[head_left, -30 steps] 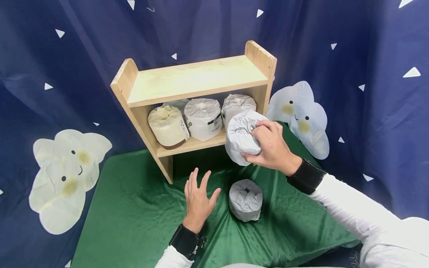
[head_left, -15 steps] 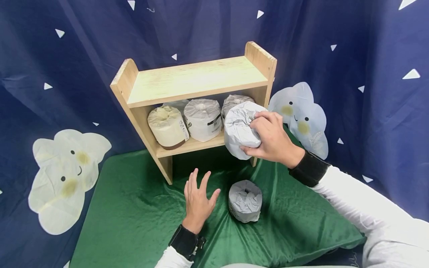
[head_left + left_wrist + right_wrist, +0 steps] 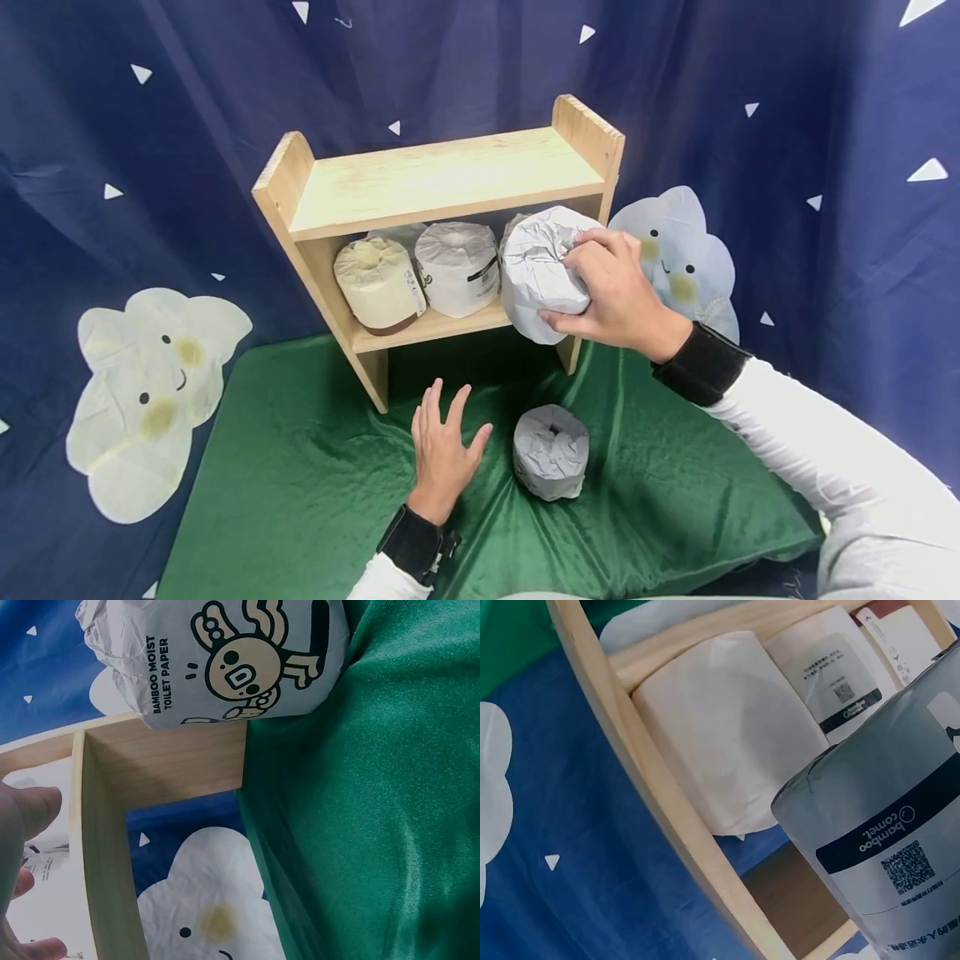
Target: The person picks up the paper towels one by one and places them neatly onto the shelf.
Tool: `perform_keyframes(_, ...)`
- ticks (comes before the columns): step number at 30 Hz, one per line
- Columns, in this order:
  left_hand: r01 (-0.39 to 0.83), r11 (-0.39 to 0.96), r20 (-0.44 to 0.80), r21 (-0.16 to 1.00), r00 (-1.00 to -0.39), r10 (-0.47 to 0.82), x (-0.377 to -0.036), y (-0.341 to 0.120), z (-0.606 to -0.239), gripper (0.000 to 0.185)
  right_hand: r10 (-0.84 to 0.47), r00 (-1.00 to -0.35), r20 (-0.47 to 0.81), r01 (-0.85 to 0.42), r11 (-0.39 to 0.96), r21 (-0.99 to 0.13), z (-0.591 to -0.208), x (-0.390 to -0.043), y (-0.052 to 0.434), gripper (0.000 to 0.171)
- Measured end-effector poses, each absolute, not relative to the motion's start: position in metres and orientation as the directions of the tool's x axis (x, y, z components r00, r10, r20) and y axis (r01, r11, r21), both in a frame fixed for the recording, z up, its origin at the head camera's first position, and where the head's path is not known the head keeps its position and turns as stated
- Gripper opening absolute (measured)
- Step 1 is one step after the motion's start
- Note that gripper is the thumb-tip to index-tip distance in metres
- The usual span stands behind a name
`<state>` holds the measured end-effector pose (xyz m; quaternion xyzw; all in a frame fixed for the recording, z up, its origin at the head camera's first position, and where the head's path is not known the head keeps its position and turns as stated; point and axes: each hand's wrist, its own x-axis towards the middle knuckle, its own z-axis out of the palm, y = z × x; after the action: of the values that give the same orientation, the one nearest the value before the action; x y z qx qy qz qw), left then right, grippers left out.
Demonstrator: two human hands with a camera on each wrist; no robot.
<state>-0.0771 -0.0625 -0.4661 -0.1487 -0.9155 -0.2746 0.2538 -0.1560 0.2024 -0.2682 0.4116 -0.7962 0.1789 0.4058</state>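
My right hand (image 3: 618, 287) grips a paper-wrapped toilet roll (image 3: 546, 275), its fingertips in the hollow at the top and the thumb on the side. In the head view that roll overlaps the right end of the wooden shelf (image 3: 450, 179). The right wrist view shows its dark "bamboo comet" label (image 3: 896, 825). Behind it a white toilet roll (image 3: 731, 735) stands in the shelf, mostly hidden in the head view. Low over the green cloth my left hand (image 3: 444, 446) holds nothing, fingers spread. Right of it another wrapped toilet roll (image 3: 551, 452) stands on the cloth.
A cream toilet roll (image 3: 380, 287) and a white roll with a black band (image 3: 457, 271) stand side by side in the shelf's middle level. Green cloth (image 3: 300, 500) covers the surface in front. A blue curtain (image 3: 465, 67) hangs behind, with cloud shapes (image 3: 153, 400).
My right hand has lifted the toilet roll a little higher against the shelf, covering more of the roll behind. The left hand has stayed in place.
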Motion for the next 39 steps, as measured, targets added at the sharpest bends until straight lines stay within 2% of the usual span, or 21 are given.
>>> perform_keyframes(9,0.430,0.797,0.557,0.423,-0.818,0.146,-0.080,-0.061,-0.466,0.063,-0.480,-0.329,0.814,-0.791,0.611,0.041,-0.257,-0.155,0.205,0.052)
perform_keyframes(27,0.417,0.798,0.554,0.435,-0.823,0.128,-0.079,-0.061,-0.468,0.063,-0.502,-0.285,0.817,-0.800,0.593,0.085,-0.235,-0.158,0.202,0.053)
perform_keyframes(39,0.417,0.803,0.568,0.426,-0.814,0.122,-0.076,-0.062,-0.472,0.063,-0.461,-0.262,0.848,-0.787,0.610,0.088,-0.215,-0.162,0.203,0.052)
